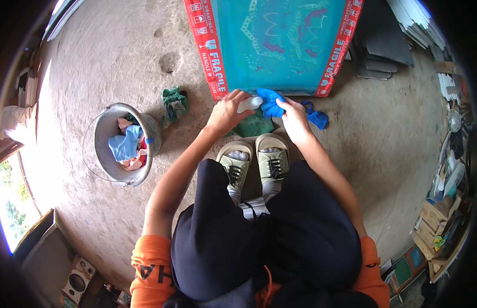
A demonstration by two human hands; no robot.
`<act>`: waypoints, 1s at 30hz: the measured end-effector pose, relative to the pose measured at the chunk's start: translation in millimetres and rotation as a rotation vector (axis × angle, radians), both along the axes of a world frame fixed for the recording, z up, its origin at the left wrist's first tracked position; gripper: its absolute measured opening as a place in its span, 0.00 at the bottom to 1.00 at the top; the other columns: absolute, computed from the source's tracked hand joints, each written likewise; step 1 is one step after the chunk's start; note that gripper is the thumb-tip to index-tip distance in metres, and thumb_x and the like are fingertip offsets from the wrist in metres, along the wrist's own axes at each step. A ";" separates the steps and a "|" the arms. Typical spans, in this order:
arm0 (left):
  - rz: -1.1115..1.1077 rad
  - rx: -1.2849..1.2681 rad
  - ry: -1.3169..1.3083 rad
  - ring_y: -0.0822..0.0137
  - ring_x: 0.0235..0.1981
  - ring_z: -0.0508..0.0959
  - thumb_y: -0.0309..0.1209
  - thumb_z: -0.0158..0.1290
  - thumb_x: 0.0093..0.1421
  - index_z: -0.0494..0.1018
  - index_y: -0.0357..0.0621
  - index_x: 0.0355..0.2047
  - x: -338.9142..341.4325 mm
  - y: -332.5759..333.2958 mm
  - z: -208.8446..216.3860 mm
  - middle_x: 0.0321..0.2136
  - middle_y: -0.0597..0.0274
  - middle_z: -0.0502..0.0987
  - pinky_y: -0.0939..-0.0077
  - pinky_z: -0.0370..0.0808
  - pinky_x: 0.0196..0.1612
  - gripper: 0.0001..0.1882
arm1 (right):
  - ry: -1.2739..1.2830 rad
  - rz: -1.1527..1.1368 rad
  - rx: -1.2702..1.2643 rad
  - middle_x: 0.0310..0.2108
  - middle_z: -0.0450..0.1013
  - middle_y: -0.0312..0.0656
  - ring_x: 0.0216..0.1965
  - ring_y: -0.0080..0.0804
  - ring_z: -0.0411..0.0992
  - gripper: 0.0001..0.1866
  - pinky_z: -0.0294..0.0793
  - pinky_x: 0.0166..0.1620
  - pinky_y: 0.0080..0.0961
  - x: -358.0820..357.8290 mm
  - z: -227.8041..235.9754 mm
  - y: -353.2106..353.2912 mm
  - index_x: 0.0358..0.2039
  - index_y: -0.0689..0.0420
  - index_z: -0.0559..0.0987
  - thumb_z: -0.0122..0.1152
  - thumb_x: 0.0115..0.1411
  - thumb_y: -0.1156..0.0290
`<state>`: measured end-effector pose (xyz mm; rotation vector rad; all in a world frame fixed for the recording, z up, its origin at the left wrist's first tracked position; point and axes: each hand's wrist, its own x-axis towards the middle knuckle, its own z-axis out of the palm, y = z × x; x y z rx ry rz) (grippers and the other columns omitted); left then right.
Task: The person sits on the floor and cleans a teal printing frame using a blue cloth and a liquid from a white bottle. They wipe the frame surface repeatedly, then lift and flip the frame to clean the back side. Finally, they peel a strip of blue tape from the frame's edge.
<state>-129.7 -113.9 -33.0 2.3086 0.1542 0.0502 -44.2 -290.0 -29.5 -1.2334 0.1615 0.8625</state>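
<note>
You are crouched on the bare concrete floor (120, 66), and everything here sits relative to the teal printed panel (279, 46), edged with red tape, that lies in front of you. Your left hand (229, 110) is just below the panel's near edge, its fingers (237, 97) curled shut around a small white bottle (250, 103). Your right hand (294, 117), also just below that edge, has its fingers closed on a bunched blue cloth (270, 101), which touches the bottle's tip. A second bit of blue cloth (316, 118) lies below the panel's right corner, just beside your right wrist. A dark green rag (255, 124) lies under your hands, between the panel and your sandals (255, 163). A crumpled green rag (174, 100) sits left of the panel's near corner. Further left of the panel, well apart, a metal bucket (148, 149) holds blue and pale rags
</note>
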 end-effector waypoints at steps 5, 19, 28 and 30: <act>0.014 -0.073 -0.031 0.53 0.36 0.75 0.27 0.57 0.48 0.70 0.46 0.40 -9.8 1.0 -17.6 0.35 0.57 0.72 0.63 0.73 0.39 0.17 | 0.092 0.008 0.014 0.42 0.72 0.41 0.42 0.23 0.69 0.16 0.67 0.46 0.18 2.5 -8.4 -5.8 0.45 0.69 0.72 0.52 0.59 0.71; 0.002 0.029 -0.042 0.54 0.40 0.72 0.27 0.58 0.45 0.68 0.45 0.39 -14.7 9.8 -24.3 0.35 0.56 0.71 0.62 0.72 0.42 0.19 | -1.325 -0.428 -0.586 0.30 0.71 0.40 0.32 0.31 0.71 0.07 0.69 0.35 0.25 95.0 76.2 43.3 0.33 0.61 0.77 0.60 0.54 0.72; -0.120 0.240 -0.017 0.60 0.41 0.70 0.30 0.60 0.44 0.69 0.49 0.38 -13.0 4.9 -6.8 0.36 0.63 0.71 0.66 0.73 0.43 0.19 | -1.093 -0.338 -0.471 0.34 0.70 0.38 0.35 0.23 0.69 0.10 0.68 0.40 0.19 81.9 34.7 48.5 0.36 0.64 0.77 0.59 0.56 0.72; -0.135 0.219 0.003 0.60 0.41 0.70 0.31 0.60 0.44 0.69 0.49 0.38 -13.3 3.9 -8.3 0.36 0.63 0.71 0.66 0.73 0.43 0.19 | -1.088 -0.331 -0.462 0.33 0.71 0.39 0.34 0.26 0.70 0.08 0.69 0.38 0.22 75.7 35.0 49.9 0.35 0.62 0.77 0.60 0.55 0.72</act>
